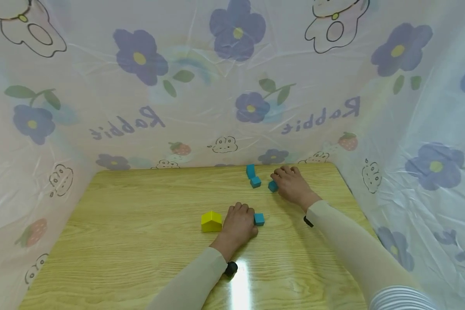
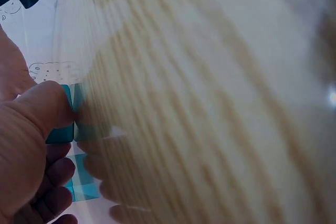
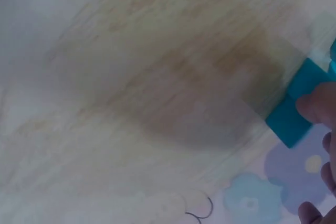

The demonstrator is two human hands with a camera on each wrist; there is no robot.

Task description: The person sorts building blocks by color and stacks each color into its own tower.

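On the wooden table, my left hand (image 1: pixel 238 224) holds a small blue cube (image 1: pixel 258 219) at its right side, between thumb and fingers. The left wrist view shows the thumb (image 2: pixel 55 106) against this blue cube (image 2: pixel 62 134), with the other fingers partly hidden. Farther back and to the right, my right hand (image 1: pixel 292 185) pinches another blue block (image 1: pixel 273 186). Its thumb (image 3: pixel 317 103) presses on the face of that block (image 3: pixel 289 121) in the right wrist view. Just left of the left hand stands a yellow house-shaped block (image 1: pixel 211 221).
Near the back edge, a taller blue block (image 1: pixel 250 171) stands just behind a blue cube (image 1: pixel 255 182), left of the right hand. A patterned sheet (image 1: pixel 193 99) with flowers and rabbits rises behind the table (image 1: pixel 139 206) and along both sides.
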